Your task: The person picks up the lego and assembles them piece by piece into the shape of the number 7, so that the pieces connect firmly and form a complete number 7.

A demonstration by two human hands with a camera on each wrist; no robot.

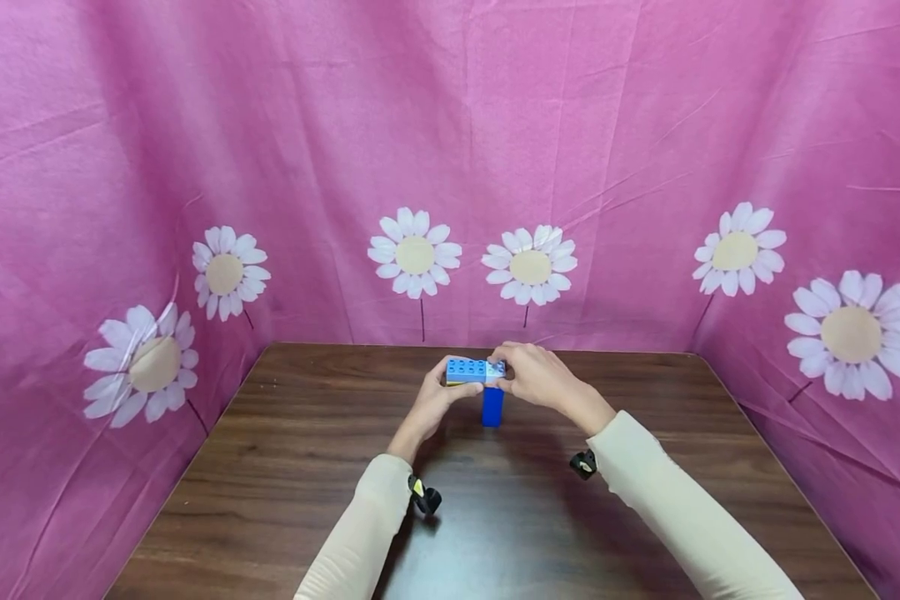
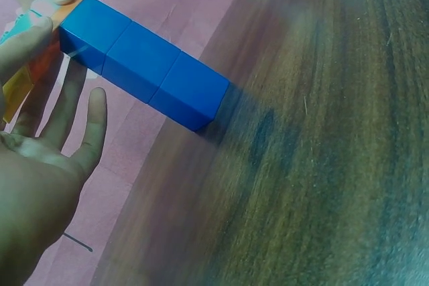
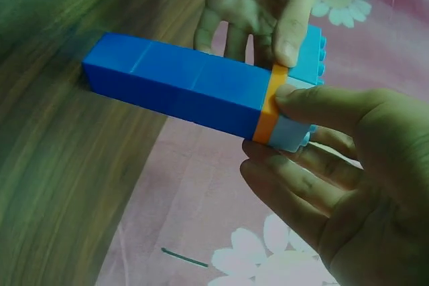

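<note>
A column of three dark blue blocks [image 1: 492, 408] stands upright on the brown wooden table [image 1: 307, 475]. A thin orange plate [image 3: 270, 105] and a wider light blue studded brick [image 1: 474, 370] sit on its top. My left hand [image 1: 456, 390] pinches the brick's left end, thumb in front and fingers behind. My right hand [image 1: 507, 379] grips the right end, thumb [image 3: 315, 102] on the brick and fingers curled under it. In the left wrist view the dark blue column [image 2: 144, 65] runs from my left hand [image 2: 40, 51] to the table. A yellow piece [image 2: 17, 88] shows beside my palm.
Pink cloth printed with white daisies [image 1: 412, 250] walls the table at the back and on both sides. Small black wrist cameras [image 1: 425, 497] hang under my cream sleeves. Bare tabletop [image 1: 510, 533] lies all round the column.
</note>
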